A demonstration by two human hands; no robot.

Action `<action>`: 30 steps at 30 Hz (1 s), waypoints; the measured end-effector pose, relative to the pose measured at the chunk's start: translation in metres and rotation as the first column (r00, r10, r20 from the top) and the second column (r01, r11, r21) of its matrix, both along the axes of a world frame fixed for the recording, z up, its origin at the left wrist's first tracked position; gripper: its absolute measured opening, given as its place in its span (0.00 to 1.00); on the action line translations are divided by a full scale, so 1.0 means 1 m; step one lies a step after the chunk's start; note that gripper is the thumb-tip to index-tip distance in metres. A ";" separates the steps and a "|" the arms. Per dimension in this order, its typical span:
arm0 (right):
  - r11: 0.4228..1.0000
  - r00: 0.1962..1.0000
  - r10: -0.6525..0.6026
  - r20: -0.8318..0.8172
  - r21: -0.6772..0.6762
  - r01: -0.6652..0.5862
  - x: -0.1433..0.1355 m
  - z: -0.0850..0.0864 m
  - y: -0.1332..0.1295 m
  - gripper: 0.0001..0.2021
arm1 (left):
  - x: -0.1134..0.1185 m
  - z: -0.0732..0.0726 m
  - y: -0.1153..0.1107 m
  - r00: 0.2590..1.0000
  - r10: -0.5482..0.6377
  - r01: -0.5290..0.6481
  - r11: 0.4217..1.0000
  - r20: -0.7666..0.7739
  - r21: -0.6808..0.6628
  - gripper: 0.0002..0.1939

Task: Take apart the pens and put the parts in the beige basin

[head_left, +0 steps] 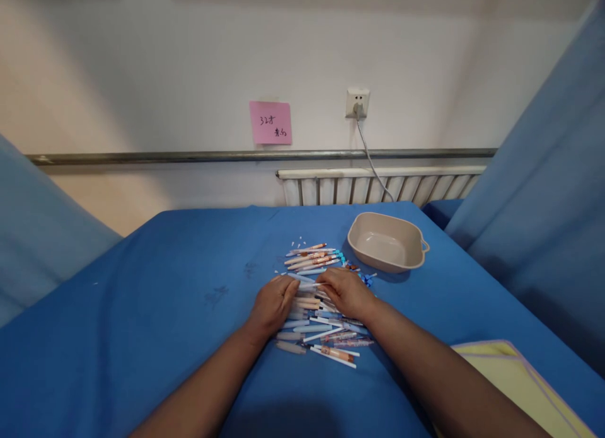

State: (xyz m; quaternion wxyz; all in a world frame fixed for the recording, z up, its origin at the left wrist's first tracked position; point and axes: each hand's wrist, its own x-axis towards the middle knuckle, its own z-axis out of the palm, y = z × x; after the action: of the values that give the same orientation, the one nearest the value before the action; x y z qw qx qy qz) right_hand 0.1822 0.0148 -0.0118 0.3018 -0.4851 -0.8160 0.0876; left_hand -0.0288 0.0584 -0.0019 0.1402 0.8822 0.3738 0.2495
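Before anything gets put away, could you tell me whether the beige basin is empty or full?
Empty: the beige basin shows its bare inner bottom.

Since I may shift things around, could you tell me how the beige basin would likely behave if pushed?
The beige basin looks light for its size, with a thin rim. Its smooth, moulded walls suggest it is fairly stiff. Being wide and low, it would probably slide or ruck the blue cloth rather than tip.
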 end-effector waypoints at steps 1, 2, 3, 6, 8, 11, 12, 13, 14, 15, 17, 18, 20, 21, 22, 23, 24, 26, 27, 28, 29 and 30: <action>1.000 1.000 -0.007 0.006 -0.003 0.007 0.000 0.000 0.000 0.07 | 0.000 0.001 0.000 1.000 -0.001 0.001 1.000 0.025 0.001 0.16; 1.000 1.000 -0.015 0.008 -0.006 0.015 0.000 0.000 0.000 0.07 | 0.000 0.002 -0.001 0.998 -0.014 0.014 1.000 0.062 0.011 0.15; 1.000 1.000 -0.021 0.008 -0.010 0.021 0.000 0.000 0.000 0.07 | 0.000 0.003 -0.002 0.995 -0.042 0.040 0.999 0.095 0.025 0.16; 1.000 1.000 -0.019 0.000 -0.014 0.019 -0.001 0.000 -0.001 0.07 | 0.002 0.004 -0.005 0.984 -0.137 0.131 0.990 0.115 0.054 0.14; 1.000 1.000 -0.011 -0.001 -0.009 0.011 0.000 0.000 0.000 0.07 | 0.002 0.004 -0.005 0.988 -0.119 0.114 0.992 0.102 0.049 0.11; 0.999 0.999 -0.035 0.005 0.005 0.035 0.004 -0.001 0.002 0.07 | 0.000 0.001 0.000 0.993 0.060 -0.060 0.998 0.106 -0.004 0.16; 0.999 0.999 -0.050 0.009 0.008 0.050 0.007 -0.001 0.003 0.07 | -0.002 0.000 0.002 0.986 0.122 -0.119 0.992 0.112 -0.028 0.19; 0.998 0.998 -0.067 0.018 0.007 0.067 0.010 -0.001 0.004 0.08 | -0.004 -0.001 0.005 0.978 0.172 -0.168 0.985 0.119 -0.049 0.20; 0.996 0.996 -0.084 0.033 0.000 0.084 0.012 -0.001 0.005 0.08 | -0.005 -0.001 0.007 0.970 0.207 -0.200 0.978 0.126 -0.063 0.21; 0.994 0.993 -0.107 0.056 -0.018 0.108 0.014 -0.002 0.006 0.07 | -0.006 -0.001 0.009 0.966 0.224 -0.217 0.974 0.131 -0.071 0.21; 0.980 0.978 -0.178 0.106 -0.069 0.186 0.018 -0.002 0.008 0.07 | -0.008 -0.001 0.012 0.967 0.218 -0.210 0.975 0.130 -0.073 0.20; 0.968 0.967 -0.221 0.125 -0.093 0.233 0.018 -0.003 0.009 0.08 | -0.008 -0.001 0.012 0.970 0.206 -0.198 0.977 0.129 -0.075 0.19; 0.939 0.942 -0.305 0.138 -0.120 0.321 0.018 -0.003 0.009 0.09 | -0.007 -0.003 0.012 0.975 0.172 -0.163 0.984 0.139 -0.077 0.16; 0.930 0.934 -0.331 0.132 -0.121 0.346 0.016 -0.002 0.009 0.10 | -0.006 -0.004 0.011 0.977 0.156 -0.145 0.986 0.148 -0.080 0.16; 0.930 0.934 -0.337 0.120 -0.115 0.350 0.014 -0.001 0.008 0.11 | -0.004 -0.006 0.011 0.977 0.142 -0.130 0.988 0.159 -0.084 0.15; 0.936 0.940 -0.325 0.107 -0.108 0.336 0.012 0.000 0.007 0.12 | -0.002 -0.008 0.010 0.977 0.130 -0.116 0.989 0.171 -0.089 0.14; 0.947 0.950 -0.297 0.098 -0.100 0.306 0.010 0.001 0.006 0.13 | 0.000 -0.010 0.009 0.977 0.115 -0.099 0.990 0.182 -0.097 0.14; 0.968 0.968 -0.220 0.121 -0.099 0.232 0.006 0.004 0.003 0.12 | 0.003 -0.014 0.007 0.977 0.079 -0.057 0.992 0.197 -0.112 0.13; 0.973 0.970 -0.187 0.157 -0.108 0.205 0.006 0.006 0.002 0.11 | 0.004 -0.016 0.006 0.978 0.062 -0.039 0.992 0.200 -0.117 0.12; 0.974 0.965 -0.164 0.206 -0.120 0.192 0.006 0.007 0.001 0.10 | 0.005 -0.017 0.006 0.978 0.052 -0.027 0.992 0.201 -0.124 0.12; 0.973 0.955 -0.150 0.256 -0.132 0.188 0.006 0.008 0.001 0.10 | 0.005 -0.017 0.006 0.978 0.055 -0.029 0.991 0.200 -0.133 0.12; 0.972 0.944 -0.143 0.298 -0.138 0.191 0.008 0.008 0.001 0.11 | 0.004 -0.017 0.007 0.977 0.075 -0.047 0.989 0.200 -0.144 0.13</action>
State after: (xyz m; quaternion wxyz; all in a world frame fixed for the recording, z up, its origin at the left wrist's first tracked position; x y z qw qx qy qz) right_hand 0.1905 0.0159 -0.0034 0.1459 -0.5835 -0.7968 0.0577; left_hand -0.0251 0.0654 -0.0194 0.2310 0.8281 0.4006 0.3168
